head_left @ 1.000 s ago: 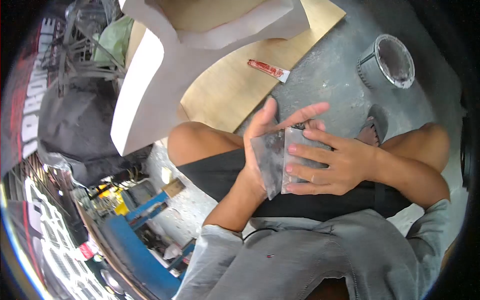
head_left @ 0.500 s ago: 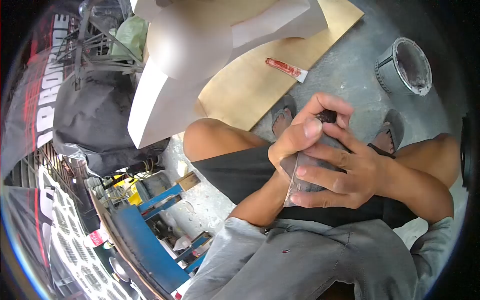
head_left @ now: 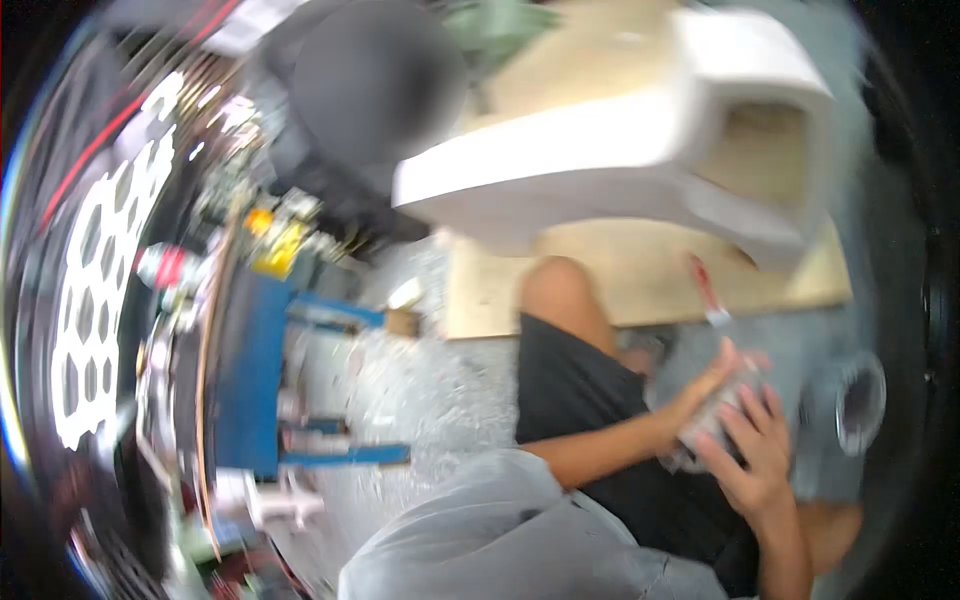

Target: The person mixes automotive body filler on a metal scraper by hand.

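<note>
Both hands are over my lap at the right, blurred by motion. My left hand (head_left: pixel 704 388) is closed on the far side of a flat grey sheet (head_left: pixel 712 420) that looks like sandpaper wrapped round a block. Across its near face, my right hand (head_left: pixel 756 460) presses with fingers slightly spread. The sheet is tilted, and most of it is hidden under the fingers.
A white curved moulded part (head_left: pixel 560 145) stands on a wooden board (head_left: pixel 490 300) ahead. By the board's edge lies a red-and-white tube (head_left: pixel 706 288). A grey bucket (head_left: pixel 858 405) stands at right. A blue-framed table (head_left: pixel 248 375) is at left.
My view has swung to the left, so the hands, bucket and board appear farther right and lower. The grey sheet stays between both hands, with the fingers shifted on it.
</note>
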`<action>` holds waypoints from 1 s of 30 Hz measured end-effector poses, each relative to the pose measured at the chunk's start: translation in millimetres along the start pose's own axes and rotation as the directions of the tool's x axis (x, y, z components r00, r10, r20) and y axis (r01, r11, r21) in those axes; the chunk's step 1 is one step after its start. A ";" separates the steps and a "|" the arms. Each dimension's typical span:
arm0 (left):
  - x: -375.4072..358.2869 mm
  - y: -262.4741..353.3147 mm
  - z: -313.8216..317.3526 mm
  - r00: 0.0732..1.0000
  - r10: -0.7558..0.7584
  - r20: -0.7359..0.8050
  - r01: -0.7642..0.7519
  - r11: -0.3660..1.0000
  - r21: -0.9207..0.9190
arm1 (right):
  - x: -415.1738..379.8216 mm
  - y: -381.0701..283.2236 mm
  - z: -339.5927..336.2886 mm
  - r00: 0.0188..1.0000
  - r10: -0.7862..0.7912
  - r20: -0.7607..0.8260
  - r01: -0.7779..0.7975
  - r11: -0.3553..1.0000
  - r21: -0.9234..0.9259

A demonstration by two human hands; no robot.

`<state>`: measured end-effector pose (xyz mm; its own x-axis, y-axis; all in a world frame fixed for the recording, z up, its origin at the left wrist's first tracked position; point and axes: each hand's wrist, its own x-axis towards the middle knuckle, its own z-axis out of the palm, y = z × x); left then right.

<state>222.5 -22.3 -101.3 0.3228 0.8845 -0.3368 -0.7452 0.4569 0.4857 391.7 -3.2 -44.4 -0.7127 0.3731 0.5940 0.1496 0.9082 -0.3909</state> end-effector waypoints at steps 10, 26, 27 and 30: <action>-35.8 -35.0 -84.9 0.866 -0.030 -0.499 0.031 1.000 -0.008 | 58.6 -0.5 34.1 0.670 0.664 0.332 -0.613 0.242 0.753; -74.5 109.3 -65.2 0.803 0.332 -0.495 -0.511 0.812 -0.284 | 29.0 47.0 88.7 0.753 0.246 0.611 -0.658 0.326 0.679; -69.8 118.4 -70.7 0.801 0.341 -0.493 -0.517 0.809 -0.281 | 29.5 58.6 80.5 0.702 0.298 0.647 -0.704 0.155 0.693; -59.4 126.4 -62.8 0.683 0.636 -0.360 -0.710 0.694 -0.121 | 42.2 46.2 76.3 0.731 0.355 0.582 -0.592 -0.094 0.800</action>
<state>72.4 -23.0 -70.6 -0.4629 0.8608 -0.2115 -0.8172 -0.3219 0.4781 316.3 40.0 -91.0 -0.8674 0.4845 -0.1138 -0.1407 -0.4580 -0.8777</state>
